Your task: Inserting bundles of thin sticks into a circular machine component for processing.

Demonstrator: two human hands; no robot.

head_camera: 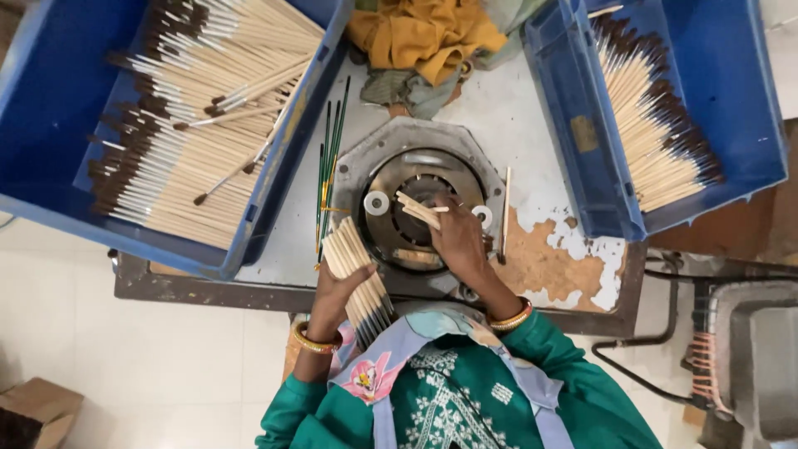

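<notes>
Fingers of left hand [332, 287] clamp brush bundle [359, 278]; right hand [459, 241] pinches one brush [418, 209].

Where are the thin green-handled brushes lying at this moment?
In the head view, the thin green-handled brushes lie on the worn white tabletop, left of the round metal machine plate and beside the left blue plastic crate.

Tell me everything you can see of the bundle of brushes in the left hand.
The bundle of brushes is a flat fan of pale, bare wooden handles held side by side, with dark ends pointing down toward the person. The left hand grips it from below at mid-length, thumb across the front. It tilts, upper ends leaning left toward the green-handled brushes, and hangs over the table edge beside the round metal machine.
</notes>
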